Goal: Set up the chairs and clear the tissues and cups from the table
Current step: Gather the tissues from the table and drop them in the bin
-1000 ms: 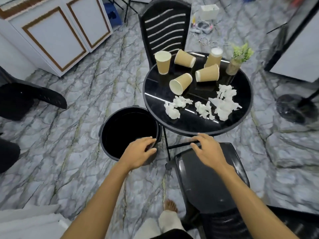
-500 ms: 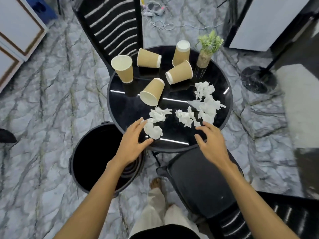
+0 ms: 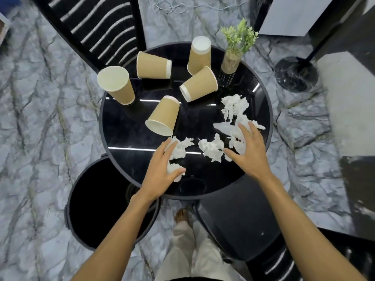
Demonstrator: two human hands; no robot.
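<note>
Tissues lie crumpled across the near half of the round black table [image 3: 113,126], and both hands are on them. The left hand [image 3: 162,171] curls around one white tissue wad [image 3: 177,173] near the table's front edge, thumb under it and fingers bent over the top, with a second wad [image 3: 180,148] just beyond the fingertips. The right hand [image 3: 246,151] is spread wide, fingers splayed over the big tissue heap [image 3: 235,110] on the table's right side (whether the palm actually presses down on the paper is hard to say from this angle); another tissue clump [image 3: 212,149] sits between the two hands. Five tan paper cups fill the far half of the table: an upright cup [image 3: 116,85] at the left rim, a cup on its side [image 3: 153,65] behind it, an upside-down cup [image 3: 199,54] at the back, a tipped cup [image 3: 199,84] beside that, and a fallen cup [image 3: 163,116] near the table's middle. A small potted plant [image 3: 236,47] stands at the table's far right edge. A black bin [image 3: 85,191] stands on the floor against the table's near left side, a slatted black chair [image 3: 97,29] sits behind the table, and another black chair [image 3: 239,216] is tucked at its near right.
</note>
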